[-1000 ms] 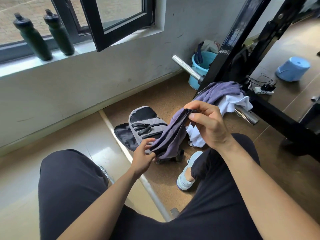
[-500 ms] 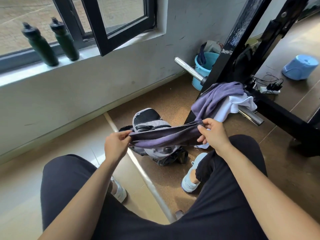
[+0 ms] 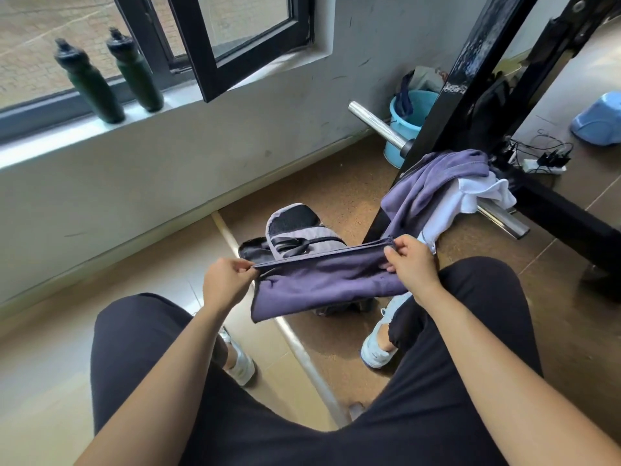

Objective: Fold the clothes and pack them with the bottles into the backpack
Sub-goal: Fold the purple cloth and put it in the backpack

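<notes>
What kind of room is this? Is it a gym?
Probably a small gym or workout room: a metal barbell rests on a black rack, with clothes draped over it and two bottles on the windowsill.

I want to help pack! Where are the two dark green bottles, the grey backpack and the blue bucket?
Two dark green plastic bottles (image 3: 89, 87), head view: body of the left bottle on the windowsill.
Grey fabric backpack (image 3: 304, 235), head view: its grey top panel.
Blue plastic bucket (image 3: 421, 105), head view: its rim.

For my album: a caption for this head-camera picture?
Both hands, left hand and right hand, stretch a purple garment above the backpack.
</notes>
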A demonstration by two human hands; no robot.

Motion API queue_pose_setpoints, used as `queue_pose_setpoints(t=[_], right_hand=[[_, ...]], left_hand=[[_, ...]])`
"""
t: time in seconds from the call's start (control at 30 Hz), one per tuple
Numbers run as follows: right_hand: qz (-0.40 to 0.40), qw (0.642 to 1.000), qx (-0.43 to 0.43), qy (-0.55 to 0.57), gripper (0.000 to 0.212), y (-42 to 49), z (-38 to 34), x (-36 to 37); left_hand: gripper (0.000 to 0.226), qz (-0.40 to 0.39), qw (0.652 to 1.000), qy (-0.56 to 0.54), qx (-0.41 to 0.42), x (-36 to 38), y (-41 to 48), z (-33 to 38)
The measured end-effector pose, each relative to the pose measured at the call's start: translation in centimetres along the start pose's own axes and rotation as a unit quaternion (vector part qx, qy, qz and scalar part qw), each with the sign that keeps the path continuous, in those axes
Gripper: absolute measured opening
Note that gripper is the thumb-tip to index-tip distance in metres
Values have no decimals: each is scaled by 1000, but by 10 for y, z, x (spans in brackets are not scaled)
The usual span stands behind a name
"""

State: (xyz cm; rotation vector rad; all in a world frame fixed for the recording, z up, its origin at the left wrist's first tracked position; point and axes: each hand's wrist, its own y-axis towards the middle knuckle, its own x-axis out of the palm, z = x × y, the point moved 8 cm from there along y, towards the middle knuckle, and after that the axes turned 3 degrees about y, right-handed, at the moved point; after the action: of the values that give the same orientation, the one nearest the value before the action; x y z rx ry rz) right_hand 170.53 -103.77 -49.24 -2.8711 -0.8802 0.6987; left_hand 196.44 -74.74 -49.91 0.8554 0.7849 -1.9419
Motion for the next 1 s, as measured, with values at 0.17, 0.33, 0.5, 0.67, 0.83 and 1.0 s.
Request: queue_pose_setpoints(t=[0.17, 0.33, 0.5, 0.67, 0.83, 1.0], right_hand=[[9, 1000, -20, -18, 12, 2, 5, -7], [5, 999, -39, 32, 15, -5, -12, -7], [34, 996, -70, 50, 17, -9, -20, -11], [52, 997, -54, 33, 20, -11, -18, -12], [76, 996, -16, 53, 17, -10, -10, -12], [80, 995, 8, 56, 19, -7, -3, -13]], left_hand=[[16, -42, 956, -277, -90, 5, -1, -11], [14, -60, 922, -378, -52, 1, -10, 18], [18, -148, 871, -464, -61, 15, -13, 21], [39, -235, 839, -472, -136, 37, -25, 19], [55, -310, 830, -448, -121, 46, -33, 24], [79, -215, 881, -417, -64, 40, -15, 9]])
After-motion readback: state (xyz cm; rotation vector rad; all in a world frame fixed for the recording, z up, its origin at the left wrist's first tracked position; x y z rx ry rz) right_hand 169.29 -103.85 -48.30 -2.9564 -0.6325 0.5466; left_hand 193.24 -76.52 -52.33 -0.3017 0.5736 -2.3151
